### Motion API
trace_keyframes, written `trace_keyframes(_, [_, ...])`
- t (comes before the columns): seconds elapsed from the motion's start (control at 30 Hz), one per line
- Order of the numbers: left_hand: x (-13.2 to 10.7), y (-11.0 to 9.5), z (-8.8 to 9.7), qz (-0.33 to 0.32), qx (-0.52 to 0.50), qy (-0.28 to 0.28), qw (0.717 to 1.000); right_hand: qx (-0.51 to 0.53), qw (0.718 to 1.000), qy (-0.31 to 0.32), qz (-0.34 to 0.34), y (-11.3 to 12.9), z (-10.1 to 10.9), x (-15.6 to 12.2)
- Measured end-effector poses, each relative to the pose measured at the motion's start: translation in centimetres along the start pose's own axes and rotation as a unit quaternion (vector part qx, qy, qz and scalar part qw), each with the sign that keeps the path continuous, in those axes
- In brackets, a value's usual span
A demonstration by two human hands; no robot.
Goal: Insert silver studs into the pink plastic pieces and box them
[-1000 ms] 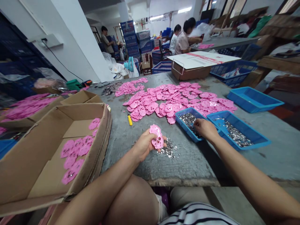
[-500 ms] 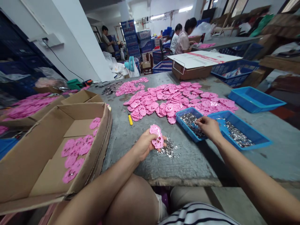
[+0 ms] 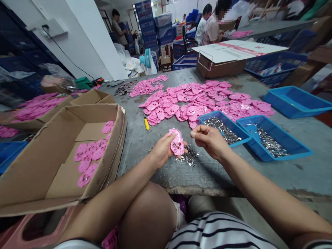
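Note:
My left hand (image 3: pixel 164 148) grips a pink plastic piece (image 3: pixel 176 142) with the thumb on top and the fingers beneath; small holes show in its lower half. To its right, my right hand (image 3: pixel 209 139) is pinched at thumb and forefinger, and whatever sits between the fingertips is too small to make out. Below the pink piece lies a scatter of small metal parts (image 3: pixel 190 156) on the grey table (image 3: pixel 207 178). Behind my right hand stands a blue tray (image 3: pixel 242 141) of similar shiny parts, with a second blue tray (image 3: pixel 298 156) beside it.
A wide heap of pink pieces (image 3: pixel 192 100) covers the middle of the table. A yellow-handled screwdriver (image 3: pixel 146 123) lies in front of it. At left stands a cardboard box (image 3: pixel 62 124) holding several pink pieces. Another blue tray (image 3: pixel 293 110) is far right. People (image 3: pixel 211 29) sit beyond.
My right hand has left the blue tray of metal parts and moved left, close to the pink piece, fingertips still pinched. My left hand keeps its hold. The whole view has shifted slightly.

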State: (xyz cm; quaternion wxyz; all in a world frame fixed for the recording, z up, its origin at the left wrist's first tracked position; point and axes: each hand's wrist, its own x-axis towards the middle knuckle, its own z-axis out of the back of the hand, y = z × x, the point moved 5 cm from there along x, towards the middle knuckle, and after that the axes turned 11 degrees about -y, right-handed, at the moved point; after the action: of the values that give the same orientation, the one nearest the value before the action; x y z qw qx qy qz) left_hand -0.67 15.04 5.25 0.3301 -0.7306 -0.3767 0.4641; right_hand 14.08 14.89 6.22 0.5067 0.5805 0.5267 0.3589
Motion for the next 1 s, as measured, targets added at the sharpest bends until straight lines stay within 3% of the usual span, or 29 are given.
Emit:
trace_keyframes(0.17, [0.1, 0.0, -0.4, 0.011, -0.012, 0.003, 1.0, -0.083, 0.996, 0.028, 0.028, 0.0, -1.0, -0.6])
trace_keyframes(0.4, [0.1, 0.1, -0.6, 0.024, -0.036, 0.005, 0.999, -0.192, 0.968, 0.028, 0.157, -0.1, -1.2, -0.9])
trace_keyframes(0.63, [-0.3, -0.1, -1.1, 0.023, -0.066, 0.015, 0.997, -0.202, 0.968, 0.024, 0.148, -0.9, -1.1, -0.9])
trace_keyframes(1.0, [-0.4, -0.2, -1.4, 0.028, -0.081, 0.047, 0.995, -0.136, 0.983, -0.012, 0.121, -2.2, -1.1, -0.9])
